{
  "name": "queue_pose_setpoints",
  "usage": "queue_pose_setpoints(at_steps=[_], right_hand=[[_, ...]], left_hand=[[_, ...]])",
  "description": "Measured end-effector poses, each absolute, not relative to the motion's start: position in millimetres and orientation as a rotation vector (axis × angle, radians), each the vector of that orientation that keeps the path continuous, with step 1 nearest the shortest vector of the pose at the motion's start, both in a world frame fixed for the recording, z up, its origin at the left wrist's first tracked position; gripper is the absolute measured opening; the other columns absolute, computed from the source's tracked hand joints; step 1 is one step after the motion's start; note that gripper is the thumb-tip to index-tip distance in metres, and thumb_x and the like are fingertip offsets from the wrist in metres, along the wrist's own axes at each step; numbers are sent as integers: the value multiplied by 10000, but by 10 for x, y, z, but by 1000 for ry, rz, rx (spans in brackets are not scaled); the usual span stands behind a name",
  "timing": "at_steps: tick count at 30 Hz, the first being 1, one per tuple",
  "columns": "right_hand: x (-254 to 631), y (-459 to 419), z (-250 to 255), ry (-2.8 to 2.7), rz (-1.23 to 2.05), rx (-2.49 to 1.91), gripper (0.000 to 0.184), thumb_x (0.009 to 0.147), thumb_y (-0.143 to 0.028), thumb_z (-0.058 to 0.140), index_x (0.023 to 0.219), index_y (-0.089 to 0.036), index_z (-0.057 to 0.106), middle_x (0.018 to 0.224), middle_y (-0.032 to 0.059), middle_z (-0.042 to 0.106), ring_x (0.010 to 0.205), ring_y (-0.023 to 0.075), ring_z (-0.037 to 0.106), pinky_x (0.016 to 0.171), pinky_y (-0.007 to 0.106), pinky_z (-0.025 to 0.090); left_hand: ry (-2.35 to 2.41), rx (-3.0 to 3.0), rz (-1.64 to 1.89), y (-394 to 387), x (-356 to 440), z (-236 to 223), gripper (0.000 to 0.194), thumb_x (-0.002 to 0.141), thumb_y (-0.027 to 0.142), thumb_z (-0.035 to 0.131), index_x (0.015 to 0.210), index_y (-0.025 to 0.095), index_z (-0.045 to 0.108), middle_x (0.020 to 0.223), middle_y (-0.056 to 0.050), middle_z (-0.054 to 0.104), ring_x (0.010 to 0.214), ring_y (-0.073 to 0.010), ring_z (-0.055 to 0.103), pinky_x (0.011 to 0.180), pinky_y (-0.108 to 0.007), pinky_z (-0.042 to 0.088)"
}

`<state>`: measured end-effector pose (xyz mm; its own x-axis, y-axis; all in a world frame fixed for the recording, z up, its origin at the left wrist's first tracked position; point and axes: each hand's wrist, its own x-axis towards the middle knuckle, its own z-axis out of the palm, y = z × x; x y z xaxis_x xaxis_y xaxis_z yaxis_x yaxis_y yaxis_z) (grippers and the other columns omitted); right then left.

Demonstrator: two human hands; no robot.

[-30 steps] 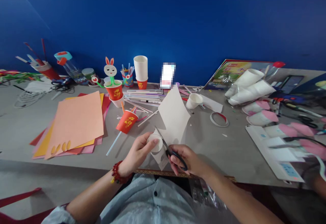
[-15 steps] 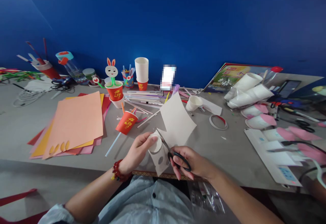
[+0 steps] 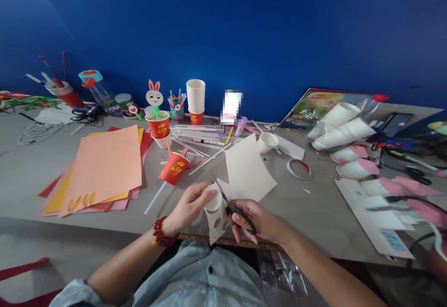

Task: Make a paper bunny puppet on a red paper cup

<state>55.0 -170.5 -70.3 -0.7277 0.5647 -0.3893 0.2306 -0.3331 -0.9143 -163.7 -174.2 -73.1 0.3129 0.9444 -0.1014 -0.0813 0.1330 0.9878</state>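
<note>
My left hand (image 3: 187,206) pinches a sheet of white paper (image 3: 247,172) at a partly cut round piece, just above the near table edge. My right hand (image 3: 256,220) grips black-handled scissors (image 3: 233,207), whose blades are open against the paper right next to my left thumb. The sheet's far part fans out over the grey table (image 3: 307,207); a narrow offcut with holes hangs down between my hands.
A stack of coloured paper (image 3: 104,167) lies to the left. Red paper cups (image 3: 173,167), straws, a bunny craft (image 3: 154,97) and stacked white cups (image 3: 195,95) stand behind. To the right are a tape ring (image 3: 299,168), more white cups (image 3: 338,120) and pink-trimmed pieces.
The paper sheet has turned clockwise, its far corner swinging right. The scissors have worked further round the circular piece while both hands stayed close together.
</note>
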Motion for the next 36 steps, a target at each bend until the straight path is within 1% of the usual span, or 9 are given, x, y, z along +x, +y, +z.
queue_pose_setpoints(at_steps=[6, 10, 15, 23, 30, 36], right_hand=[[561, -1719, -694, -1659, 2150, -1006, 564, 827, -730, 546, 841, -169, 486, 604, 0, 657, 312, 21, 400, 295, 133, 253], [571, -1725, -682, -1662, 2143, -1006, 559, 828, -726, 548, 828, -171, 483, 579, -15, 640, 314, 23, 394, 294, 132, 265], [592, -1710, -664, -1696, 2135, -1006, 566, 812, -737, 559, 807, -177, 472, 560, -25, 627, 318, 27, 384, 291, 136, 250], [622, -1700, -686, -1706, 2131, -1010, 556, 825, -731, 551, 800, -183, 461, 550, -28, 622, 305, 24, 348, 293, 152, 220], [621, -1710, -698, -1720, 2088, -1061, 569, 806, -747, 559, 779, -184, 479, 499, -44, 580, 318, 39, 345, 310, 171, 205], [590, -1744, -707, -1669, 2026, -1091, 598, 763, -775, 581, 733, -184, 492, 472, -43, 556, 366, 55, 383, 357, 181, 240]], left_hand=[[943, 1197, 951, -1734, -1625, -752, 397, 911, 488, 560, 709, 148, 519, 644, 19, 483, 594, -94, 392, 543, -207, 325], [937, 1203, 939, -1741, -1629, -760, 382, 915, 478, 558, 726, 147, 530, 657, 16, 498, 603, -96, 400, 551, -207, 333], [926, 1230, 927, -1727, -1651, -743, 377, 917, 470, 559, 717, 151, 531, 645, 23, 484, 595, -95, 386, 544, -204, 318], [921, 1178, 900, -1719, -1647, -716, 398, 889, 511, 584, 719, 152, 558, 642, 20, 525, 581, -100, 416, 552, -210, 333], [903, 1157, 882, -1695, -1664, -716, 370, 900, 478, 590, 770, 133, 613, 675, 6, 562, 608, -100, 451, 578, -206, 356], [900, 938, 962, -1716, -1621, -753, 334, 840, 438, 690, 734, 125, 639, 666, 2, 591, 608, -97, 477, 587, -203, 375]])
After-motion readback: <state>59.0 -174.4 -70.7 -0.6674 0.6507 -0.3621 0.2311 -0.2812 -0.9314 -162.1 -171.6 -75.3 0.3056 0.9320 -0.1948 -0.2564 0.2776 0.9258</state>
